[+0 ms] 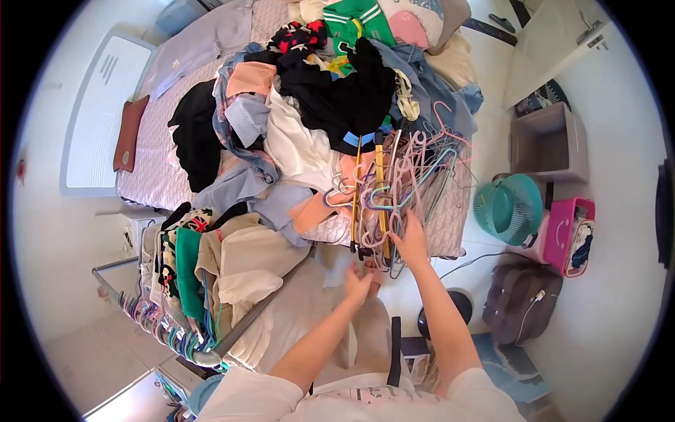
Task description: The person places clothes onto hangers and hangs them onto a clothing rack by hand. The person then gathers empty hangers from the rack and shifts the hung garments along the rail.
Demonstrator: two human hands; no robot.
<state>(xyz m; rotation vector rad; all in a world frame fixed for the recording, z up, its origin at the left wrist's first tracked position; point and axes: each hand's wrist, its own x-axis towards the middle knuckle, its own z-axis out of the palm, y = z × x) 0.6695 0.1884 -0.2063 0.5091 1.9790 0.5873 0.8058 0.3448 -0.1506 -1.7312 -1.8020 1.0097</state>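
A tangled heap of clothes hangers point(415, 165), pink, teal, purple and yellow, lies at the bed's near right corner. My right hand point(411, 243) is at the near edge of this heap, thumb and fingers apart and touching the hangers. Just below the heap, to the left, my left hand point(358, 285) hovers with loosely bent fingers, apart from one another and holding nothing I can see. Beyond the hangers is a pile of clothes, with a black garment point(344, 88), a white garment point(299, 144) and blue denim point(429, 77).
Left of me stands a clothes rack point(242, 323) with several hung garments. On the right floor are a teal basket point(508, 209), a grey bin point(550, 144), a pink box point(568, 235) and a dark suitcase point(522, 302). A cable point(474, 260) crosses the floor.
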